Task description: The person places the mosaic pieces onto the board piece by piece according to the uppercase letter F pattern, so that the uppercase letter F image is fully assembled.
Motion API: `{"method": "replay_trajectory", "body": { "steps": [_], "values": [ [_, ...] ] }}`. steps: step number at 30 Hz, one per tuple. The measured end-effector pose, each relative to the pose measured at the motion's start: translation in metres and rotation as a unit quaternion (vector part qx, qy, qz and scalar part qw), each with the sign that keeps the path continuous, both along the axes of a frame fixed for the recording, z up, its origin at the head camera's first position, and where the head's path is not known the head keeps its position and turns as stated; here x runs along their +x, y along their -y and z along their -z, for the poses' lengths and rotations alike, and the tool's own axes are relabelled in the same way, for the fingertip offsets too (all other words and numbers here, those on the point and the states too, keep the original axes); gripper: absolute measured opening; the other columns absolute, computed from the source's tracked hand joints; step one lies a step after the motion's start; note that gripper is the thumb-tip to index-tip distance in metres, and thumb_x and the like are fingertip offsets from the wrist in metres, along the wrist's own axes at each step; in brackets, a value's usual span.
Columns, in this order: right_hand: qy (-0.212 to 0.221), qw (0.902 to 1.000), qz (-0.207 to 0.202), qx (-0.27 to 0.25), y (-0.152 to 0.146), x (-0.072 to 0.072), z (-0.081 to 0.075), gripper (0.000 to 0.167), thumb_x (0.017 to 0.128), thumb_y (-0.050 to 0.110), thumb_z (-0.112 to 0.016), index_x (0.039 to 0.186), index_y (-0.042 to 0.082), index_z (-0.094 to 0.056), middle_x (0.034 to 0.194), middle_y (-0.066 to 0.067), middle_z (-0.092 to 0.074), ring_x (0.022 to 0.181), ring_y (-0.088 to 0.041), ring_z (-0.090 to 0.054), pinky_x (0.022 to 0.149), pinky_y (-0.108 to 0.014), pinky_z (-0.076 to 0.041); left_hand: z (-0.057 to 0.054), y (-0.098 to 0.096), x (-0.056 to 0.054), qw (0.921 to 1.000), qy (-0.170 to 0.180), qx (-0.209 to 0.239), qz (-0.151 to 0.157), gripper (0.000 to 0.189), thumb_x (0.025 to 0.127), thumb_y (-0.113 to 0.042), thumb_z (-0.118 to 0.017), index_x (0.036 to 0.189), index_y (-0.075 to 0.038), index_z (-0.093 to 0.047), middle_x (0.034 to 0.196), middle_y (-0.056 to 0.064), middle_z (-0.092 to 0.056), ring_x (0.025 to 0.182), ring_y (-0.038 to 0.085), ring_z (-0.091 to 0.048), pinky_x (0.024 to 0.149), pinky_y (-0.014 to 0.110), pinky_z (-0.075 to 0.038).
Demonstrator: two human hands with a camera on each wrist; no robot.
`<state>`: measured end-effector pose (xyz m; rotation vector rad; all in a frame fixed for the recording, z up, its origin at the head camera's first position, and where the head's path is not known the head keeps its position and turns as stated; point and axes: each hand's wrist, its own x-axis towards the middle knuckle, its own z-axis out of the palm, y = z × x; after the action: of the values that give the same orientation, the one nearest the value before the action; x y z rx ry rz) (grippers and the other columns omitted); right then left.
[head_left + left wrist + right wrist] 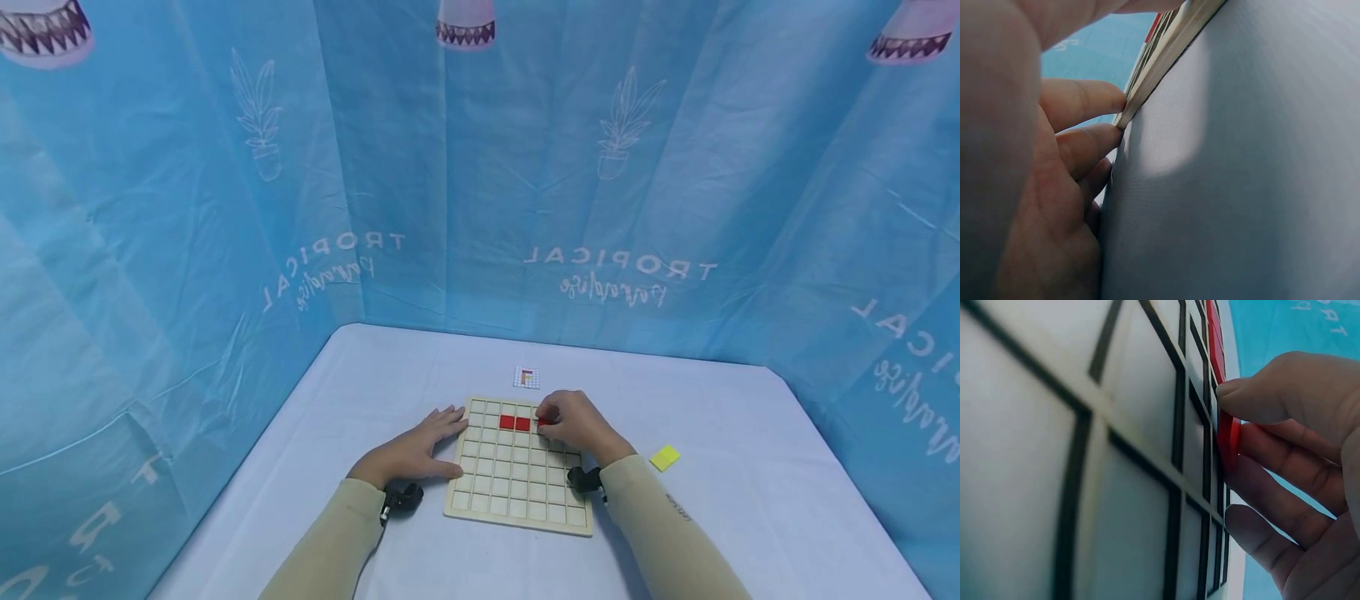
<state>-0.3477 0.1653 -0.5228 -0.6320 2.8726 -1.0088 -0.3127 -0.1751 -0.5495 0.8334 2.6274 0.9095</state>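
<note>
A light wooden grid board (519, 523) with square cells lies on the white table. Two red square tiles (514, 423) sit side by side in its second row from the far edge. My right hand (577, 423) pinches another red tile (1229, 440) between thumb and fingers, just to the right of those two. In the right wrist view this tile stands tilted against the grid; whether it is down in a cell I cannot tell. My left hand (412, 450) lies palm down at the board's left side, its extended fingers (1088, 103) touching the wooden edge.
A small printed card (527, 377) with a coloured grid pattern lies beyond the board. Yellow tiles (665, 457) rest on the table to the right of my right forearm. Blue printed curtains (480, 208) hang behind and beside the table.
</note>
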Motion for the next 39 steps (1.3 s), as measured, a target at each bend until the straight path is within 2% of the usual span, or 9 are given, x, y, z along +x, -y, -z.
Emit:
{"method": "replay_trajectory", "body": {
  "steps": [7,14,21,30,39],
  "values": [
    [-0.013,0.9998,-0.006,0.015,0.0067,0.0006,0.0011,0.013,0.088,0.006,-0.086,0.096,0.014,-0.079,0.094,0.006,-0.069,0.084,-0.01,-0.064,0.081,-0.034,-0.057,0.0,0.0,-0.0006,1.0,-0.004,0.0,0.003,0.097,0.088,-0.058,-0.08,0.164,-0.013,-0.04,0.173,0.001,-0.021,0.159,0.036,-0.006,0.123,0.061,-0.017],
    [-0.026,0.9993,-0.02,0.019,0.0099,0.0042,0.0002,0.013,0.089,0.006,-0.085,0.101,0.01,-0.08,0.097,0.002,-0.071,0.089,-0.014,-0.066,0.081,-0.036,-0.057,0.0,0.0003,-0.0013,1.0,-0.005,-0.003,0.005,0.096,0.088,-0.056,-0.081,0.164,-0.013,-0.04,0.173,0.002,-0.021,0.159,0.036,-0.006,0.123,0.059,-0.017],
    [-0.019,0.9995,-0.009,0.026,0.0109,0.0047,-0.0007,0.013,0.089,0.007,-0.086,0.099,0.012,-0.08,0.096,0.004,-0.069,0.085,-0.011,-0.063,0.08,-0.035,-0.057,-0.0007,0.0002,-0.0009,1.0,-0.003,0.002,0.006,0.097,0.088,-0.056,-0.081,0.164,-0.012,-0.041,0.173,0.003,-0.022,0.159,0.037,-0.006,0.123,0.06,-0.016],
    [-0.007,0.9998,-0.001,0.021,0.0064,0.0016,0.0036,0.015,0.089,0.007,-0.086,0.1,0.014,-0.081,0.098,0.007,-0.07,0.089,-0.01,-0.065,0.082,-0.035,-0.058,-0.0012,0.0,-0.0009,1.0,-0.004,-0.003,0.004,0.096,0.088,-0.056,-0.081,0.164,-0.013,-0.04,0.173,0.003,-0.022,0.159,0.035,-0.006,0.123,0.058,-0.016],
    [0.007,0.9995,0.023,0.021,0.0031,0.0047,0.0036,0.014,0.089,0.009,-0.086,0.101,0.012,-0.08,0.099,0.003,-0.07,0.087,-0.012,-0.063,0.082,-0.037,-0.057,-0.0008,-0.0003,-0.0007,1.0,-0.005,-0.008,0.002,0.096,0.088,-0.056,-0.081,0.164,-0.013,-0.04,0.173,0.003,-0.021,0.159,0.034,-0.006,0.123,0.058,-0.017]
  ]
}}
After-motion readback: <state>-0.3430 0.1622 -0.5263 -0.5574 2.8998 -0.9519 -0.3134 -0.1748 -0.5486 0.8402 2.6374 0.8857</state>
